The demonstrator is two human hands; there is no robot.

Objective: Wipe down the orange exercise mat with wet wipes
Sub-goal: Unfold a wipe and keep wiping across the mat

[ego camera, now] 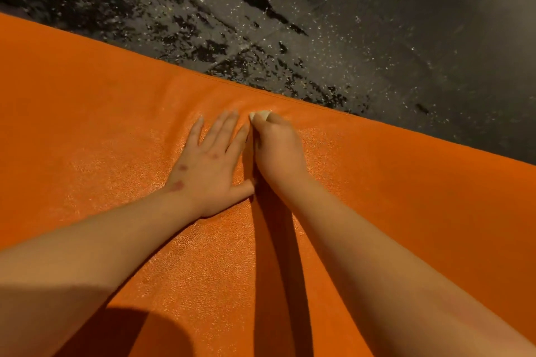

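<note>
Orange mat (377,197) lay on speckled floor (406,38). Right hand (280,151) clutched a wadded wet wipe (261,116) near the mat's far edge; left hand (207,162) pressed flat beside it. Sheen around hands suggested partial wiping; remainder apparently undone.

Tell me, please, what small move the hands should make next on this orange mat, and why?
Probably draw the right hand, which grips the small bunched white wet wipe, back toward the body in one stroke. The wipe sits by the far stitched edge of the textured orange exercise mat, the flat left hand presses the mat beside it, and most of the mat lies nearer.
</note>
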